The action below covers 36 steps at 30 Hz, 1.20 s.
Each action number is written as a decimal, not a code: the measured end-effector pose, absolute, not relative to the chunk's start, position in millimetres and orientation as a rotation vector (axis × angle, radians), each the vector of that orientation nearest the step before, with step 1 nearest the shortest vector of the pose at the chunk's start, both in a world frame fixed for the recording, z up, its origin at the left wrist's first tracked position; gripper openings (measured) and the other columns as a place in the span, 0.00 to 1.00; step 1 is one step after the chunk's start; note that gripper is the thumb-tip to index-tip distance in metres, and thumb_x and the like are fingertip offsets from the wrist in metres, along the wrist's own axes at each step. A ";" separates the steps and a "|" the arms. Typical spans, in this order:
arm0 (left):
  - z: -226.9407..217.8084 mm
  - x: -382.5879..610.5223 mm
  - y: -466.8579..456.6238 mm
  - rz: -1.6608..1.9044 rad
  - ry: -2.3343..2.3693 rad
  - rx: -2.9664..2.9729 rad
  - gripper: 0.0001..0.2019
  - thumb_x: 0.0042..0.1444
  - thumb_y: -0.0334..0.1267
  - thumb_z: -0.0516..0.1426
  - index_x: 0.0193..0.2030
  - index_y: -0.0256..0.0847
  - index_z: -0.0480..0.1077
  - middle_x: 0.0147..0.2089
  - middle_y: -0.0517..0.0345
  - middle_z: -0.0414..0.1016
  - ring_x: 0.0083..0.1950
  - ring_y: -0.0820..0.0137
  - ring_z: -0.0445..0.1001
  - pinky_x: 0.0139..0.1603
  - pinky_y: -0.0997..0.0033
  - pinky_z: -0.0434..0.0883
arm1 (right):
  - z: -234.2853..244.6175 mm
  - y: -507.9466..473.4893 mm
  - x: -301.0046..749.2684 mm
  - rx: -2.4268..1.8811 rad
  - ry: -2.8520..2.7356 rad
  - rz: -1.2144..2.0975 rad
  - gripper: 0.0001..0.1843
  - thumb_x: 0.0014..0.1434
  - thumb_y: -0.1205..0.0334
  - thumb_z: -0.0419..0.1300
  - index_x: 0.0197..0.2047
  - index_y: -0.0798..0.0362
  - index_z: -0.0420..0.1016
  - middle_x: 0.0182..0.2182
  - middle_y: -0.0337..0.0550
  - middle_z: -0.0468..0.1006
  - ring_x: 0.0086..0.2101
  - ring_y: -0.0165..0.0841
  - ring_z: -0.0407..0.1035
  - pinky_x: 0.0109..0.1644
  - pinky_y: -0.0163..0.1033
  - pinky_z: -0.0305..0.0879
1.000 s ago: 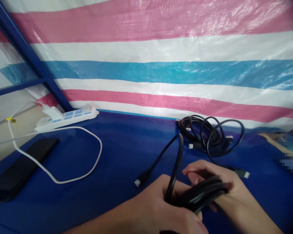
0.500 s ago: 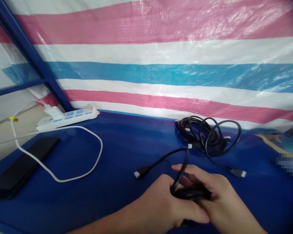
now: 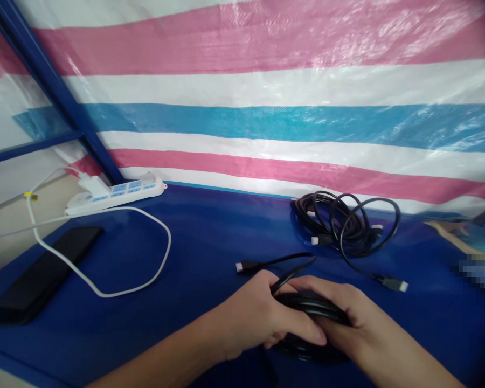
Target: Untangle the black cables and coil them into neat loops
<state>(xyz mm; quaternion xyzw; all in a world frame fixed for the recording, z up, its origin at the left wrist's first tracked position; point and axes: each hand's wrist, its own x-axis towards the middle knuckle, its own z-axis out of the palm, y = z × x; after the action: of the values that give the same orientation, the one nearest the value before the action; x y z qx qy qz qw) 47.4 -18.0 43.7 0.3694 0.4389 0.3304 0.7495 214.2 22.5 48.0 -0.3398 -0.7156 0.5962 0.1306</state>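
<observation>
Between my two hands is a coiled black cable [image 3: 311,305], low over the blue tabletop. My left hand [image 3: 262,312] grips the coil from the left, its thumb laid across the loops. On the right side, my right hand [image 3: 347,307] is wrapped round the same coil, with its far fingers partly hidden. One end of the cable runs out past my left knuckles to a plug with a pale tip [image 3: 244,267], lying on the table. Beyond my hands rests a second bundle of black cables [image 3: 343,223], with several plugs showing.
A white power strip [image 3: 117,194] with a charger stands at the back left. A white cord [image 3: 170,242] loops over a flat black object [image 3: 44,275]. Striped plastic sheeting [image 3: 242,118] hangs behind the blue table [image 3: 194,237]. A blue frame post [image 3: 60,97] rises at left.
The coil has tilted so that more of its loops show. Its loose plug end has shifted right and slightly away from me. Both hands keep hold of the coil.
</observation>
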 end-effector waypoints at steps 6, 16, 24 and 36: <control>43.1 47.8 -16.3 1.094 0.837 0.606 0.21 0.39 0.33 0.59 0.11 0.40 0.48 0.08 0.72 0.42 0.11 0.85 0.44 0.15 0.78 0.45 | 32.5 23.4 212.0 -0.996 -1.514 1.859 0.16 0.58 0.51 0.60 0.42 0.55 0.72 0.12 0.30 0.55 0.19 0.22 0.56 0.27 0.28 0.61; 35.5 50.4 -18.4 0.574 0.868 0.731 0.18 0.38 0.33 0.63 0.15 0.39 0.55 0.10 0.72 0.48 0.11 0.84 0.46 0.15 0.79 0.46 | 36.3 27.9 219.3 -1.099 -1.917 2.046 0.15 0.56 0.67 0.55 0.47 0.56 0.71 0.27 0.37 0.70 0.19 0.17 0.53 0.20 0.23 0.47; 45.3 36.7 -14.6 1.183 0.641 0.435 0.24 0.56 0.39 0.55 0.14 0.40 0.47 0.09 0.72 0.40 0.10 0.84 0.40 0.15 0.81 0.55 | 35.2 27.3 217.5 -0.673 -1.314 2.135 0.30 0.57 0.37 0.52 0.50 0.52 0.69 0.32 0.44 0.75 0.36 0.33 0.73 0.48 0.42 0.67; 51.4 23.8 -16.0 1.484 0.397 0.099 0.25 0.65 0.43 0.44 0.15 0.40 0.47 0.11 0.70 0.34 0.12 0.81 0.34 0.15 0.79 0.56 | 12.4 4.4 200.3 -0.140 -0.962 2.358 0.46 0.44 0.37 0.65 0.64 0.39 0.60 0.69 0.37 0.44 0.68 0.42 0.37 0.67 0.51 0.48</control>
<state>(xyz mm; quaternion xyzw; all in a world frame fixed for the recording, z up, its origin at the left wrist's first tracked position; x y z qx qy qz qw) 23.8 -16.0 51.4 0.0448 0.1796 0.6708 0.7182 200.3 4.4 12.4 -0.0524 -0.3609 0.8844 0.2913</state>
